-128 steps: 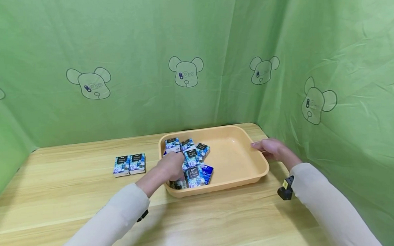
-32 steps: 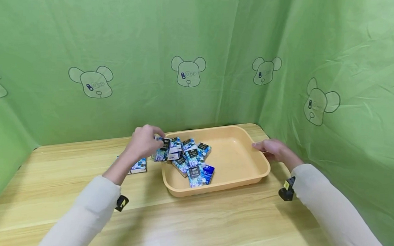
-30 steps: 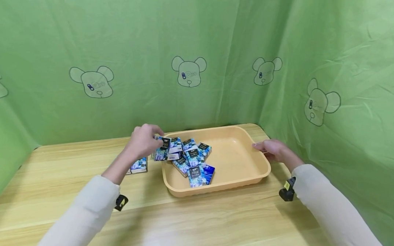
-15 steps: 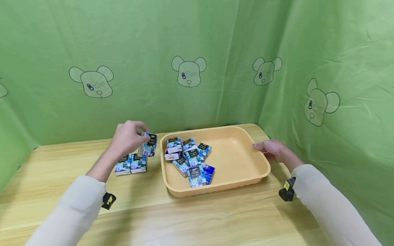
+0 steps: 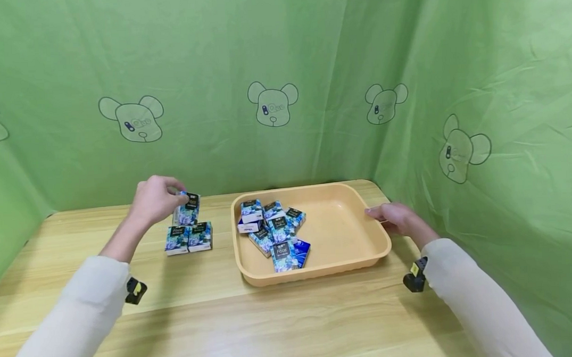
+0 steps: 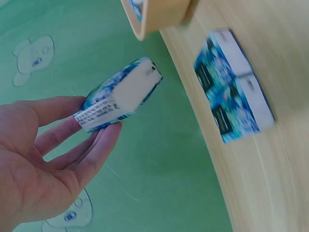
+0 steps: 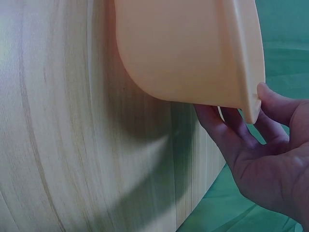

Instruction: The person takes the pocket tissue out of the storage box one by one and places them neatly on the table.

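Note:
My left hand (image 5: 154,199) pinches a small blue floral tissue pack (image 5: 189,210) between thumb and fingertips, above the table left of the tray. In the left wrist view the held pack (image 6: 120,94) turns its white, printed side to the camera. Just below it in the head view, two matching tissue packs (image 5: 200,237) lie side by side on the wood. Several more packs (image 5: 282,229) are heaped in the left part of a peach plastic tray (image 5: 341,229). My right hand (image 5: 397,217) grips the tray's right rim, its thumb on the outer edge (image 7: 251,92) and fingers underneath.
The wooden table (image 5: 283,328) stretches in front of the tray and to its left. A green curtain (image 5: 208,150) with bear-head outlines closes off the back and both sides. The tray stands near the table's back right corner.
My left hand has reached into the tray, lifted a tissue pack out and carried it left, over toward the two packs on the table. The right hand keeps its hold on the tray.

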### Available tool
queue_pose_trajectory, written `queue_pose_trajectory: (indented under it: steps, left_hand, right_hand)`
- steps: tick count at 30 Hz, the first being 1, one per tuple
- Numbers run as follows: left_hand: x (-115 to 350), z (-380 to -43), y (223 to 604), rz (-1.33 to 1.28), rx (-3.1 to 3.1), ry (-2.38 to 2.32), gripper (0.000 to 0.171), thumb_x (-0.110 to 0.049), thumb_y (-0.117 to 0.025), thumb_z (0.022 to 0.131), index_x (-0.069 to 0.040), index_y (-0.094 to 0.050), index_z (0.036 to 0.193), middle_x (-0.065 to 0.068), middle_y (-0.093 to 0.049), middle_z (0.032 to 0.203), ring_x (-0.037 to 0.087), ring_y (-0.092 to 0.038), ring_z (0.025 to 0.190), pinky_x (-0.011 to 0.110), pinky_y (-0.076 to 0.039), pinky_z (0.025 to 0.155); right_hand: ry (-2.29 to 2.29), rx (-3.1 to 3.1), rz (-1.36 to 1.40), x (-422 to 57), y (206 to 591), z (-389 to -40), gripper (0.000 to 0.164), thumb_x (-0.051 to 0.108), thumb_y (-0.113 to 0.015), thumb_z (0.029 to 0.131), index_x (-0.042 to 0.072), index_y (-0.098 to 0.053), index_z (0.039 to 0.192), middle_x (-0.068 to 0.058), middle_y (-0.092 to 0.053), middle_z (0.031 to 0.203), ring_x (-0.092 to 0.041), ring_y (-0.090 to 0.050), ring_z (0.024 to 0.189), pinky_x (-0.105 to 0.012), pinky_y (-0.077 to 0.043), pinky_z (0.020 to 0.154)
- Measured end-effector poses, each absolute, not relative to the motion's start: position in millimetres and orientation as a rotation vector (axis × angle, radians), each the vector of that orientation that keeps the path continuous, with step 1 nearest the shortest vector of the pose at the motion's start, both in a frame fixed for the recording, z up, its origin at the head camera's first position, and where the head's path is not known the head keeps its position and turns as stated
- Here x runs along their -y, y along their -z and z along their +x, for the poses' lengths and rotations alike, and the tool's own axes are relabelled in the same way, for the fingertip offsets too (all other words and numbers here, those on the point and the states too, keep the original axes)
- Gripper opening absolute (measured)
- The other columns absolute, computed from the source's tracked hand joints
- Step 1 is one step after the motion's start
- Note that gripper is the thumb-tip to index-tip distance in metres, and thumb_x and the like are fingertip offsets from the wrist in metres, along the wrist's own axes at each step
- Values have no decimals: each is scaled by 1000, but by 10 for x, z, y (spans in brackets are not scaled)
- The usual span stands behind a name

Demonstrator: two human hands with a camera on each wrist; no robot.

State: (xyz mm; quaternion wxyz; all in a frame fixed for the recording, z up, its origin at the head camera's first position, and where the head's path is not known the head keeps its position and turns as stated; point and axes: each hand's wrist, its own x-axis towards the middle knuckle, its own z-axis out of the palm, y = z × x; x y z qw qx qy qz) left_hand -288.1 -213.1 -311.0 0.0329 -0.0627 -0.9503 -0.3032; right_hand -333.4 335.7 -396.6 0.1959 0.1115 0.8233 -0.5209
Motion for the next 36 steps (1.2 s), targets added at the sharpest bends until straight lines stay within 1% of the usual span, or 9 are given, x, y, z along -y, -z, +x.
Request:
queue_pose_trajectory:
  steps: [3,9,16,19,25,28,36]
  left_hand:
    - [2252,-2887,3125,-142,2934,924,35,-19,-69,92,2,-69,120,26,-73,109,29,-69,84,32,-57,65]
    - [2498,-2894,3184,-27,2928,886,35,-17,-71,89,8,-62,113,26,-70,100,28,-64,77,33,-54,62]
    - [2754,-2854,3309,75,2967,873,31,-15,-72,88,10,-64,104,25,-70,93,25,-64,72,35,-54,61]
    - [2833,-2835,3374,95,2985,866,30,-14,-72,88,11,-64,102,27,-70,95,27,-64,73,34,-54,60]
    - [2950,-2814,3512,115,3026,862,34,-12,-71,88,16,-64,107,33,-69,100,31,-67,76,34,-58,60]
    - [2980,-2813,3572,112,3049,873,36,-11,-70,88,17,-64,109,34,-68,100,30,-69,74,34,-60,60]
    - [2986,-2821,3686,80,3096,876,35,-13,-65,88,15,-68,108,29,-71,95,23,-67,70,32,-59,61]
  right_hand:
    - [1460,-2308,314,-3350,3962,-3327,51,25,-62,100,-11,-51,136,1,-72,95,-12,-71,84,-32,-62,82]
    - [1453,-2310,306,-3352,3962,-3323,50,25,-61,101,-11,-51,135,1,-72,94,-13,-71,85,-32,-62,82]
    - [1463,-2299,299,-3357,3968,-3332,51,24,-61,101,-12,-51,136,0,-72,95,-13,-72,84,-32,-62,82]
    - [1454,-2305,303,-3360,3968,-3333,50,24,-60,101,-12,-51,136,0,-72,94,-13,-71,84,-32,-62,82]
    - [1448,-2312,316,-3354,3968,-3332,49,24,-59,101,-11,-51,135,0,-71,94,-13,-71,84,-32,-62,82]
    - [1449,-2309,327,-3353,3968,-3335,49,24,-60,101,-11,-52,134,-1,-71,94,-13,-71,83,-32,-62,82]
    - [1441,-2318,324,-3357,3980,-3338,49,25,-61,100,-10,-52,132,-1,-69,96,-12,-70,83,-32,-62,82]
